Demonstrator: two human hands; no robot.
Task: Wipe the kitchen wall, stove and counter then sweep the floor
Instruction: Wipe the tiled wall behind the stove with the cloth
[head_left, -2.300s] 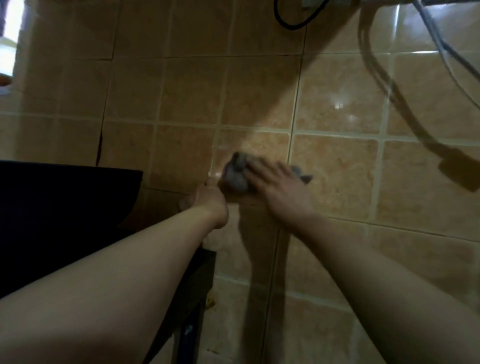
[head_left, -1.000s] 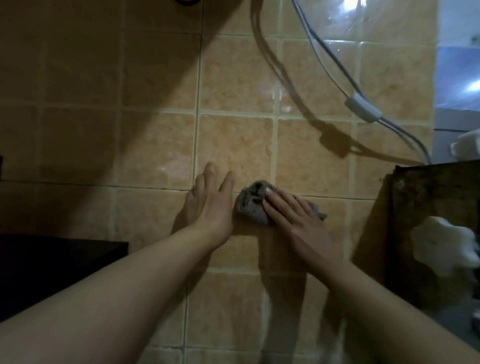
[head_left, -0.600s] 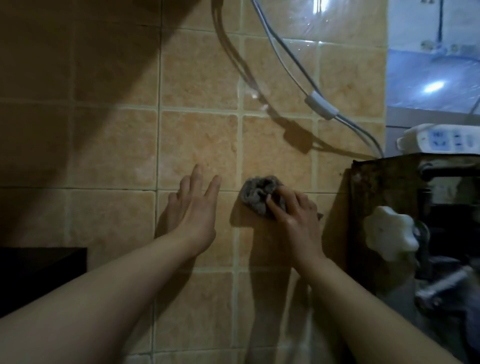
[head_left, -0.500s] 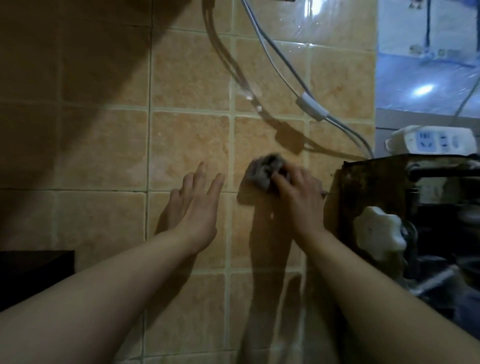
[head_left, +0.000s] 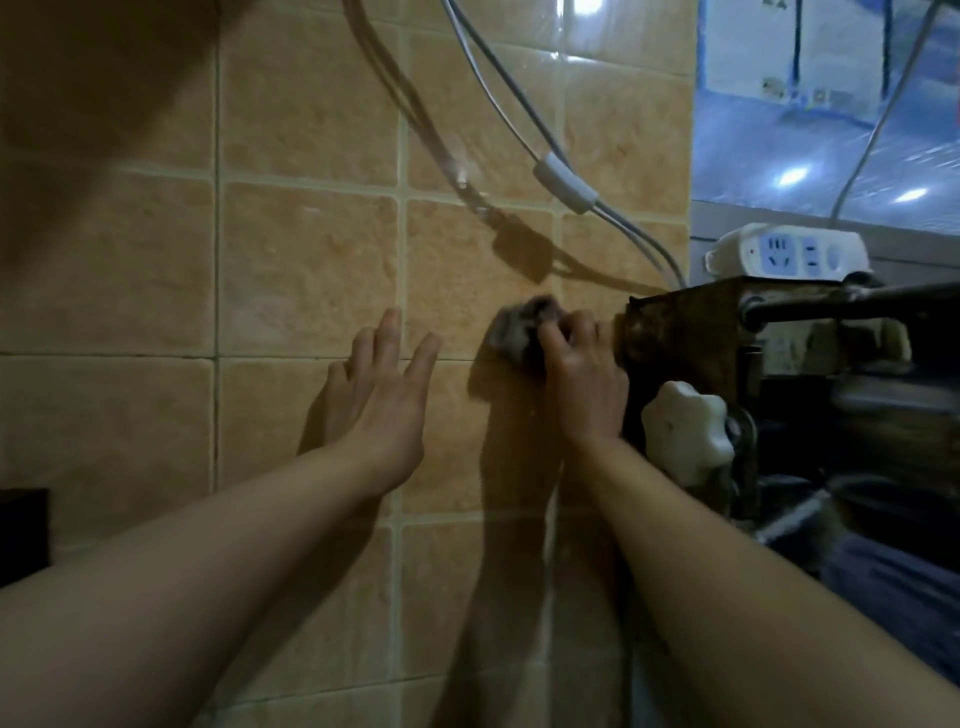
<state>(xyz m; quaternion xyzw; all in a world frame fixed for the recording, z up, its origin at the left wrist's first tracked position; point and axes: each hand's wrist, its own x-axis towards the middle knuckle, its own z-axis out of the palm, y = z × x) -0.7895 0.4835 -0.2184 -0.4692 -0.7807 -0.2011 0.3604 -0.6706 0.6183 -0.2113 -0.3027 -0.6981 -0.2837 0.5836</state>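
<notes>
Since half a second ago, the right hand (head_left: 584, 384) has carried the rag (head_left: 524, 327) rightward along the wall (head_left: 306, 270), ending just beside the rusty stove frame (head_left: 675, 332). Its fingers curl over the bunched rag, clamping it flat against the tile. Left of the frame, the left hand (head_left: 382, 400) rests on the wall with fingers spread, holding nothing. Wall still to wipe lies left of the rag and above it, toward the cable (head_left: 563, 182), so I judge the next stroke must turn away from the frame; the right hand is nearer.
</notes>
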